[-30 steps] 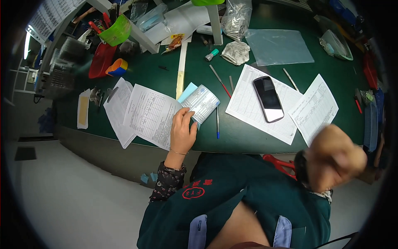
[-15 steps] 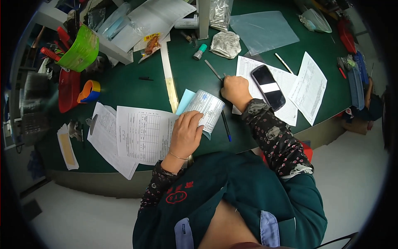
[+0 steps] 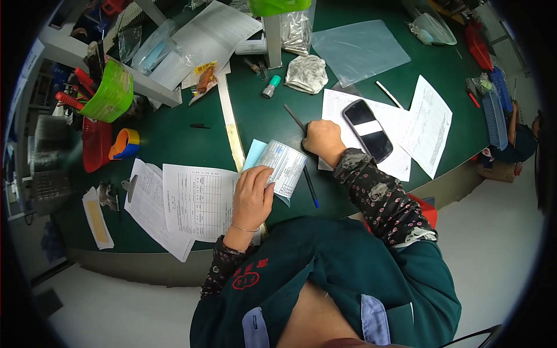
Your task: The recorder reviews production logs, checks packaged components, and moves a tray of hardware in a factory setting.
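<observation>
Paper slip (image 3: 282, 166) lies partly under my left hand (image 3: 252, 194), fingers extended; my right hand (image 3: 324, 140) is curled by a metal strip (image 3: 293, 115), grip undeterminable. Pen (image 3: 311, 187) lies unheld; I judge work unfinished, amount done unverifiable.

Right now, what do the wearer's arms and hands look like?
Left hand and right hand gloveless. Thin pale bracelet on the left wrist. Left forearm sleeve and right forearm sleeve: black, pink and grey floral print; pale edge near the right elbow. Upper arms in a dark green jacket.
</observation>
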Demonstrator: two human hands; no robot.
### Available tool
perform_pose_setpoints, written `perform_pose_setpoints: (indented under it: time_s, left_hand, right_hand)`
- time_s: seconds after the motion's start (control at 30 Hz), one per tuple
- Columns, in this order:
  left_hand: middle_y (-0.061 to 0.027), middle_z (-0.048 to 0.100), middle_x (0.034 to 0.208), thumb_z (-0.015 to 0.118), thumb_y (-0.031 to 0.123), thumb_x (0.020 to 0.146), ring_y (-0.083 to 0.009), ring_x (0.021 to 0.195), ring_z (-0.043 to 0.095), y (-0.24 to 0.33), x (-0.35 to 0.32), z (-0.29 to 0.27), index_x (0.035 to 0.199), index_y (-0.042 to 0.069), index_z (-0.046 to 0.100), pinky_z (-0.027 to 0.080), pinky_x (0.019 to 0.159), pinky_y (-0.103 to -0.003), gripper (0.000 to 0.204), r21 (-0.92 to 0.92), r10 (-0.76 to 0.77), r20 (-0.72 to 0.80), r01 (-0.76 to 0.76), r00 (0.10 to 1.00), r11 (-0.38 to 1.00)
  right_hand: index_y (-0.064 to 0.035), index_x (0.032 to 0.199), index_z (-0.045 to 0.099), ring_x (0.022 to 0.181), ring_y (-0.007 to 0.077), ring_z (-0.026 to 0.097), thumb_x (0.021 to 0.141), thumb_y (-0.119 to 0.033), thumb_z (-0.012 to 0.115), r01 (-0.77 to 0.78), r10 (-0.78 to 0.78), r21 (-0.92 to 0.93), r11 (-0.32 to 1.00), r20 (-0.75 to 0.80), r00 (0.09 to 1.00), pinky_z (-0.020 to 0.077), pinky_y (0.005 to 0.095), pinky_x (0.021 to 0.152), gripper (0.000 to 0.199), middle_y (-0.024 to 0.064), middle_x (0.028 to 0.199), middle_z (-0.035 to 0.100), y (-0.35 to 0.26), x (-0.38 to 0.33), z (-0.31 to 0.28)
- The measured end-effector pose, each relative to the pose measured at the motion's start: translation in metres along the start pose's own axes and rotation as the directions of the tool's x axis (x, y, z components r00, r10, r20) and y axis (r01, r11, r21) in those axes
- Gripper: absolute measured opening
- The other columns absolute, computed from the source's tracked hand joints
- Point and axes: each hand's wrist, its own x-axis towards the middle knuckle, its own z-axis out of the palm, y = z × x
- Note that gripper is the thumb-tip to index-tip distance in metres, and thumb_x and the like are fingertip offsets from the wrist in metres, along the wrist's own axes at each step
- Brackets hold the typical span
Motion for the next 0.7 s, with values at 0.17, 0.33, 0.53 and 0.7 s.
perform_pose_setpoints:
  time_s: [0.17,0.33,0.53,0.7]
  left_hand:
    - [-0.0095,0.051,0.089,0.052,0.001,0.067,-0.0236,0.078,0.049,0.010,0.003,-0.007,0.092,0.002,0.048,0.041,0.067,-0.030,0.026,-0.020,-0.011,-0.083,0.009,0.996,1.000]
    - [-0.0057,0.057,0.080,0.051,0.005,0.074,-0.0097,0.062,0.052,0.028,0.018,0.002,0.096,0.002,0.045,0.040,0.049,-0.019,0.023,-0.709,-0.364,0.161,0.364,0.917,0.604]
    - [-0.0064,0.055,0.074,0.045,0.008,0.080,-0.0067,0.053,0.050,0.038,0.019,0.001,0.086,0.001,0.046,0.039,0.041,-0.017,0.009,-0.773,-0.329,0.427,0.529,0.842,0.351]
    - [-0.0048,0.051,0.068,0.040,0.013,0.083,-0.0076,0.051,0.049,0.026,0.015,-0.007,0.086,0.000,0.046,0.043,0.042,-0.018,0.015,-0.863,-0.488,0.290,0.445,0.823,0.239]
  right_hand:
    - [-0.0019,0.060,0.055,0.056,0.0282,0.055,0.055,-0.019,0.057,0.024,0.019,0.457,0.889,-0.088,0.996,0.0433,0.0339,0.053,0.018,0.0149,0.057,0.055,0.013,-0.001,-0.027]
    - [-0.0008,0.063,0.048,0.044,0.0018,0.042,0.063,-0.001,0.053,-0.080,-0.311,0.961,0.264,0.163,0.936,0.0305,0.0170,0.039,0.005,-0.0021,0.051,0.048,-0.018,-0.030,-0.067]
    - [-0.0009,0.067,0.046,0.047,0.0004,0.040,0.069,-0.002,0.053,-0.048,-0.239,0.967,0.249,0.110,0.965,0.0293,0.0144,0.041,0.006,-0.0024,0.055,0.048,-0.032,-0.057,-0.068]
    - [-0.0010,0.068,0.045,0.043,0.0064,0.044,0.067,-0.004,0.051,0.366,-0.382,0.586,0.723,-0.101,0.918,0.0345,0.0204,0.041,0.007,0.0033,0.047,0.045,-0.040,-0.066,-0.076]
